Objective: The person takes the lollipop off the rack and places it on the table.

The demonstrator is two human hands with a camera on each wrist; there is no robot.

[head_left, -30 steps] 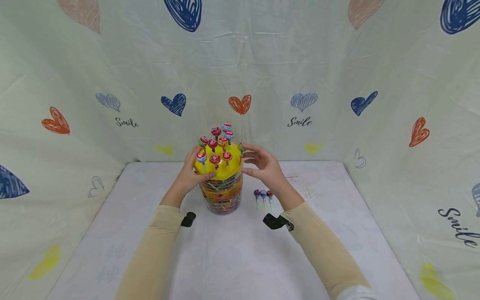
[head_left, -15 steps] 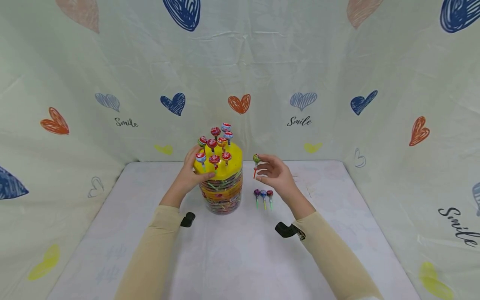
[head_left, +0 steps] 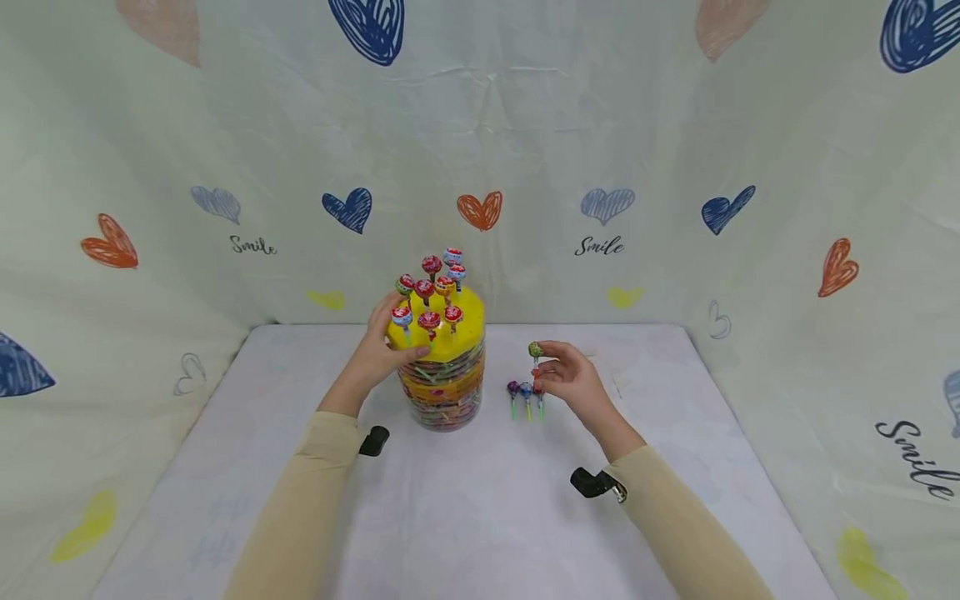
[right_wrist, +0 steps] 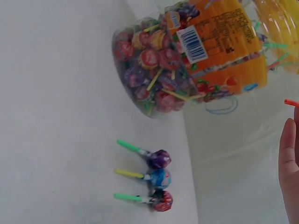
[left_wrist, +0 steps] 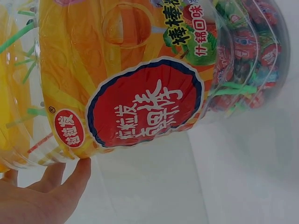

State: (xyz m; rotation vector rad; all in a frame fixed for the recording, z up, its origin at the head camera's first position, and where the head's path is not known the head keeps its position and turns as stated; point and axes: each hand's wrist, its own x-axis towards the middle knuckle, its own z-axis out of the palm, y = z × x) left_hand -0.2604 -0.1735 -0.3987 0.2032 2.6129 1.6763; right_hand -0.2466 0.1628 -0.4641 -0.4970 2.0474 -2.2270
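Note:
A clear plastic jar (head_left: 442,396) packed with lollipops stands on the table, its yellow lid (head_left: 471,312) carrying several upright lollipops. My left hand (head_left: 375,350) grips the jar near the lid, thumb in front; in the left wrist view its fingertips (left_wrist: 80,170) meet the jar's side by the orange label (left_wrist: 145,102). To the jar's right, my right hand (head_left: 570,379) pinches a lollipop (head_left: 535,350) with a green head and red stick, head up. Below that hand lie three lollipops in a row: purple (right_wrist: 160,159), blue (right_wrist: 160,178) and red (right_wrist: 162,200).
The white table (head_left: 465,517) runs back to a pale curtain (head_left: 525,150) printed with hearts and "Smile", which encloses the back and both sides. Dark cameras sit at both wrists, the right one (head_left: 592,483) lower over the table.
My right hand has drawn the green lollipop away from the lid's right edge, then right and down toward the three lying lollipops. My left hand has kept its grip on the jar.

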